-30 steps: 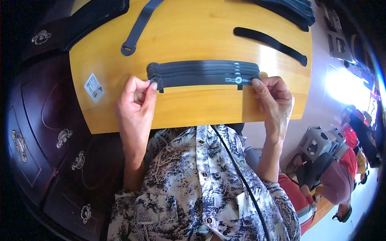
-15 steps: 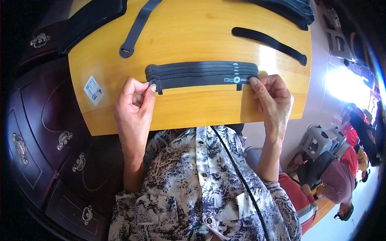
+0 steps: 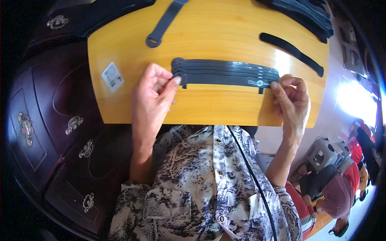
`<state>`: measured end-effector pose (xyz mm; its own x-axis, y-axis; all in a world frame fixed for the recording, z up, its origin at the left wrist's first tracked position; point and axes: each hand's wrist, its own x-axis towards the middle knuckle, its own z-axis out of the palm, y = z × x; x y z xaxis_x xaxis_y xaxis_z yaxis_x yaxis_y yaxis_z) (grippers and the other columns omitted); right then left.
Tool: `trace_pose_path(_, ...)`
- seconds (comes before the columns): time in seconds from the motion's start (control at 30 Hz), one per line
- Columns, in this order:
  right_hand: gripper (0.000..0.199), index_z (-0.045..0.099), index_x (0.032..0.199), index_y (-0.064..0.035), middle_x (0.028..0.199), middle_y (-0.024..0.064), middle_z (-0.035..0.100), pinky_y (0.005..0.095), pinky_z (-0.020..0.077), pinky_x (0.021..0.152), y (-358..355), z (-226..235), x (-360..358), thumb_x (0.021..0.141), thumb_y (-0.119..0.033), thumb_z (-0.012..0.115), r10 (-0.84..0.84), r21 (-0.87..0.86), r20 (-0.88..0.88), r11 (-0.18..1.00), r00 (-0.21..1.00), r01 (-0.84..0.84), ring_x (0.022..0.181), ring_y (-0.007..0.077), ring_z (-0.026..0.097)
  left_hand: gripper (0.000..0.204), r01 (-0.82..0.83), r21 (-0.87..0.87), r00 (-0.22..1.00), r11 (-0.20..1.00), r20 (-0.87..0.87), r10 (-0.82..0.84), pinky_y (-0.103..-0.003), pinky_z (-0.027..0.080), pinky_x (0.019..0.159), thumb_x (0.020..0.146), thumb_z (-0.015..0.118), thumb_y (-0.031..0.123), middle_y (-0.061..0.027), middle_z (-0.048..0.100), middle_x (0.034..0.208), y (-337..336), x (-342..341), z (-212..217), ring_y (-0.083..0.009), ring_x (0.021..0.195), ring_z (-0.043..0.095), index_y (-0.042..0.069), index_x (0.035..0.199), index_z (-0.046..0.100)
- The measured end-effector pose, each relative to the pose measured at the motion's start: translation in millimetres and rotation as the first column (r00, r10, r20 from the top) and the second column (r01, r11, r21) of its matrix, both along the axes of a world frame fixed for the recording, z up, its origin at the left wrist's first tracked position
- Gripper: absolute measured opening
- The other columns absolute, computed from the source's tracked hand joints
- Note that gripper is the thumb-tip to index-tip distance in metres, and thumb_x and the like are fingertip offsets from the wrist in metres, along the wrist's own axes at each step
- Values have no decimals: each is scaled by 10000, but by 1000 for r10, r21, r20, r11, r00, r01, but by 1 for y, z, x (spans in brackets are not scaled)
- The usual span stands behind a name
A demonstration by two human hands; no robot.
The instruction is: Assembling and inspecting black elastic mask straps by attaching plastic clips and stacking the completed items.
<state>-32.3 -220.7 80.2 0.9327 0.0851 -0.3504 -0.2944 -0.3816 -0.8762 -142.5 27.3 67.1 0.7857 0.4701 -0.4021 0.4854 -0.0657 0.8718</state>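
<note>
A fanned stack of black storage straps [image 3: 225, 73], with white printing near its right end, is stretched level between my hands over the yellow wooden table. My left hand [image 3: 155, 92] pinches the rounded left end between thumb and fingertips. At the other end, my right hand [image 3: 292, 98] grips the lower right corner, thumb in front. Two short dark tabs stick out below the stack's lower edge. Beyond it lie a single black strap with a slotted end [image 3: 165, 25] and, to the right, another narrow black strap [image 3: 292, 53].
Piles of black straps rest at the table's [image 3: 209, 106] far right [image 3: 301, 18] and far left [image 3: 116, 15]. A white label [image 3: 112, 77] is on its left side. Dark wooden drawers [image 3: 52, 100] stand left. Grey plastic stools [image 3: 321, 152] and seated people [image 3: 337, 193] are at right.
The table, straps and both hands appear shifted right in view, as my head has turned slightly. Both hands keep their hold on the strap stack.
</note>
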Motion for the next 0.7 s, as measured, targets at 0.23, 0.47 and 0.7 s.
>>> trace_pose_path(0.23, 237, 521, 894, -71, 598, -15, 552, 186, 331, 407, -2, 7, 8, 815, -137, 734, 37, -39, -128, 998, 991, -42, 494, 36, 476, 172, 8, -86, 996, 996, -92, -16, -196, 400, 411, 854, 652, 71, -25, 553, 643, 5, 5, 2, -69, 494, 523, 23, 884, 490)
trace_pose_path(0.47, 174, 597, 906, -46, 616, -25, 572, 179, 335, 432, 6, 21, -7, 813, -118, 725, 70, -171, 110, 984, 991, -51, 505, 29, 475, 206, -138, 11, 990, 990, 44, 137, -171, 406, 462, 852, 653, 30, -6, 568, 697, -6, -4, 11, -51, 547, 528, 14, 1031, 554)
trace_pose_path(0.7, 151, 643, 834, -33, 804, 128, 644, 320, 491, 576, 65, -1, -21, 832, -181, 672, 512, -235, 281, 857, 812, -459, 631, 271, 628, 143, 160, 394, 911, 905, 293, -289, -269, 458, 525, 787, 668, -40, -69, 590, 784, -36, 13, -10, -133, 609, 585, 15, 898, 595)
